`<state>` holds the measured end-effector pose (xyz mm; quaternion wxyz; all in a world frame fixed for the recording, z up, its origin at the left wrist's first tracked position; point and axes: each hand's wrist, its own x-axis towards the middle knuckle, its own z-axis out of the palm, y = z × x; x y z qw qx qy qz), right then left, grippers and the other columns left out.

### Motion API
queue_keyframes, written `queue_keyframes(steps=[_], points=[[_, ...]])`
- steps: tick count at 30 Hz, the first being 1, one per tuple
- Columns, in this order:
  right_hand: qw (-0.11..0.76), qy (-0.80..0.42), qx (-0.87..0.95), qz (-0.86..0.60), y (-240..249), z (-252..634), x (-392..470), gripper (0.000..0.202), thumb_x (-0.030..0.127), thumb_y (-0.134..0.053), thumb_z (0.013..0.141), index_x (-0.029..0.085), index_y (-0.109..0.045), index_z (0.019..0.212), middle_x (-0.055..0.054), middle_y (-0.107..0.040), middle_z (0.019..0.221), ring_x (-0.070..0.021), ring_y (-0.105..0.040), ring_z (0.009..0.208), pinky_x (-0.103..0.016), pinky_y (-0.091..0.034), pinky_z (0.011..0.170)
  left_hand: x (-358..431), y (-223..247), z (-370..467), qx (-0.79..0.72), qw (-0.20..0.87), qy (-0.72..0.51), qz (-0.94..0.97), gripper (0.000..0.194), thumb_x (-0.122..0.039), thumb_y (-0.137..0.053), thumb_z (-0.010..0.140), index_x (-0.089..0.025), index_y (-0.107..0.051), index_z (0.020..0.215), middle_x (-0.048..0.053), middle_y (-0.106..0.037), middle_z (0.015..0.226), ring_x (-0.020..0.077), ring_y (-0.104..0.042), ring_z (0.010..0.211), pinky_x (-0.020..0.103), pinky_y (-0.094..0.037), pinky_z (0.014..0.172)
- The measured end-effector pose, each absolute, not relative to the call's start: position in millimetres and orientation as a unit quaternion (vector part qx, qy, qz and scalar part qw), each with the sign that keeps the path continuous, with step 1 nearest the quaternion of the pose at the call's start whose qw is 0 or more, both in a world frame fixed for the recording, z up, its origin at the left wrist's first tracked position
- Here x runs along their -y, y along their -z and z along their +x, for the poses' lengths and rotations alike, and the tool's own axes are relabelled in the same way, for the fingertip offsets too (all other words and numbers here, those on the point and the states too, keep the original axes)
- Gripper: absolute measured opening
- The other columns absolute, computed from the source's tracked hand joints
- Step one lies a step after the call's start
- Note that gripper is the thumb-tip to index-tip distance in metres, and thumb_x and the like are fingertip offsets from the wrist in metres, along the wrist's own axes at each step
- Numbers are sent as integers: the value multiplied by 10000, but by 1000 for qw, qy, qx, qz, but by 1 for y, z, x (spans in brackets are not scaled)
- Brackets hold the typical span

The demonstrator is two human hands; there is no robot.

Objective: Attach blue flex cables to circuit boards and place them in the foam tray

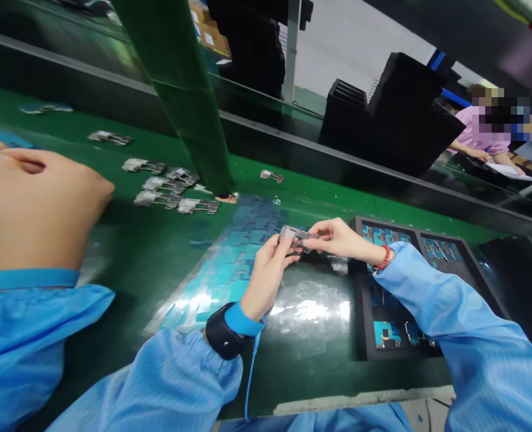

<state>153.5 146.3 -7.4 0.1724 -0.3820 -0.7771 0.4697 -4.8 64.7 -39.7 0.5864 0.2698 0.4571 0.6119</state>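
Over the green bench mat [301, 342], my left hand [269, 267] pinches a small circuit board with silver metal shields [298, 234] from its left side. The fingers of my right hand [335, 237] close on the right end of that same board. A blue strap and a black band circle my left wrist, and a blue cord hangs down from it. Below the left hand, a sheet of blue-green boards [230, 258] lies under a clear cover. To the right stands a black foam tray [362, 324] with blue circuit boards in its slots.
A co-worker's hand [41, 204] reaches in at the left. Several shielded boards [158, 198] lie near the green post [180, 90], and one board [272, 176] lies right of it. Black foam trays [409, 114] are stacked beyond the rail, where another person [486, 132] sits.
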Motion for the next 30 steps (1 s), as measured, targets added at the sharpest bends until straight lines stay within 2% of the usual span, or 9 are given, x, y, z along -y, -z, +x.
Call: queue_keyframes(steps=[3, 6, 8, 12, 15, 18, 24, 27, 30], points=[[187, -425, 822, -328, 15, 155, -143, 357, 433, -642, 858, 107, -667, 1001, -87, -715, 975, -170, -680, 863, -287, -553, 786, -69, 33, -12, -453, 567, -638, 255, 302, -423, -775, 637, -171, -657, 753, 24, -674, 745, 167, -619, 696, 262, -480, 617], [153, -231, 893, -355, 31, 159, -155, 428, 352, -712, 827, 92, -643, 1161, -178, -620, 1274, -269, -578, 1197, -413, -453, 1042, -76, 30, -21, -447, 548, -673, 216, 171, -312, -727, 677, -171, -631, 687, 11, -660, 712, 152, -618, 702, 252, -490, 653], [130, -160, 904, -376, 44, 160, -162, 447, 331, -733, 811, 94, -647, 1179, -209, -562, 1351, -319, -512, 1276, -481, -396, 1089, -81, 32, -27, -441, 546, -688, 183, 136, -257, -670, 742, -173, -597, 663, -4, -635, 681, 143, -609, 679, 265, -499, 667], [124, -134, 906, -382, 60, 157, -170, 318, 316, -674, 862, 113, -692, 1106, -179, -598, 1303, -294, -563, 1207, -432, -436, 1050, -88, 37, -30, -433, 573, -685, 123, 212, -252, -611, 869, -159, -571, 682, -11, -611, 701, 143, -598, 666, 304, -517, 667], [113, -107, 917, -368, 60, 155, -169, 214, 270, -617, 906, 131, -709, 1039, -138, -648, 1187, -236, -616, 1093, -345, -483, 966, -90, 36, -30, -422, 612, -662, 97, 176, -250, -579, 904, -139, -605, 769, 38, -666, 825, 181, -655, 808, 351, -546, 740], [93, -73, 932, -344, 55, 156, -165, 192, 225, -557, 942, 155, -680, 1071, -106, -666, 1085, -195, -636, 995, -289, -495, 861, -91, 30, -30, -412, 639, -646, 74, 165, -158, -476, 921, -112, -621, 856, 94, -693, 903, 216, -679, 915, 377, -560, 807], [25, 11, 957, -289, 44, 161, -158, 235, 198, -451, 988, 109, -625, 1118, -121, -689, 854, -199, -626, 779, -332, -460, 785, -93, 21, -35, -404, 664, -628, 43, 262, -50, -389, 895, -27, -623, 1010, 162, -696, 951, 234, -685, 956, 332, -576, 815], [-4, 40, 965, -259, 39, 164, -157, 304, 139, -394, 994, 102, -559, 1247, -134, -705, 903, -185, -605, 719, -332, -458, 738, -95, 22, -38, -408, 677, -612, 29, 257, -83, -413, 932, -49, -594, 1112, 143, -683, 1037, 217, -676, 953, 329, -584, 758], [-22, 82, 972, -220, 35, 167, -157, 375, 76, -350, 982, 136, -507, 1317, -147, -680, 1114, -157, -601, 707, -305, -451, 664, -98, 25, -40, -412, 690, -594, 19, 249, -185, -507, 947, -99, -583, 1169, 123, -665, 1104, 218, -668, 946, 358, -584, 752]])
